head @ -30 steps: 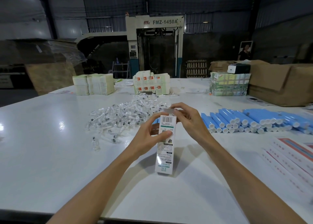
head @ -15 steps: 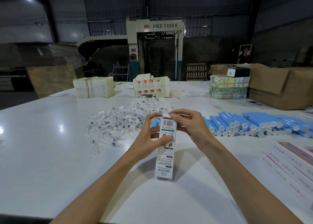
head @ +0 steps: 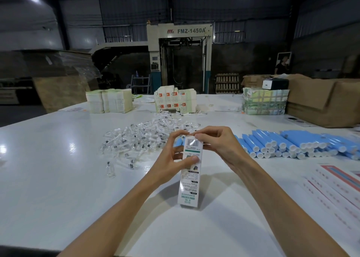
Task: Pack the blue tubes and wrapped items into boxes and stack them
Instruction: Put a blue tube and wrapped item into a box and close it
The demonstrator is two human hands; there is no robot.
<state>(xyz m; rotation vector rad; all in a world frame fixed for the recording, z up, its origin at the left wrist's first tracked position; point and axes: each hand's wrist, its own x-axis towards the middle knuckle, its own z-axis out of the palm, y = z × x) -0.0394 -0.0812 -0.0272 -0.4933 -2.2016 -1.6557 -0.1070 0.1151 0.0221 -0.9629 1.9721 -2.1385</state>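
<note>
A narrow white printed box (head: 190, 180) stands upright on the white table (head: 58, 179), its lower end resting on the surface. My left hand (head: 171, 159) grips its upper part, thumb across the front. My right hand (head: 216, 142) pinches the flap at the box's top end, by the barcode. Behind the box a blue tube (head: 178, 141) partly shows. Rows of blue tubes (head: 292, 145) with white caps lie to the right. A heap of clear wrapped items (head: 144, 138) lies behind my left hand.
Stacks of flat cartons (head: 109, 101) and packed boxes (head: 175, 102) stand at the table's far side, with a strapped bundle (head: 264, 103) and brown cardboard boxes (head: 321, 99) at the right. Printed sheets (head: 335, 188) lie near right. A person (head: 281, 66) stands far behind.
The box stays upright in both hands. My right fingers have shifted along the top flap, and the head view has tilted slightly.
</note>
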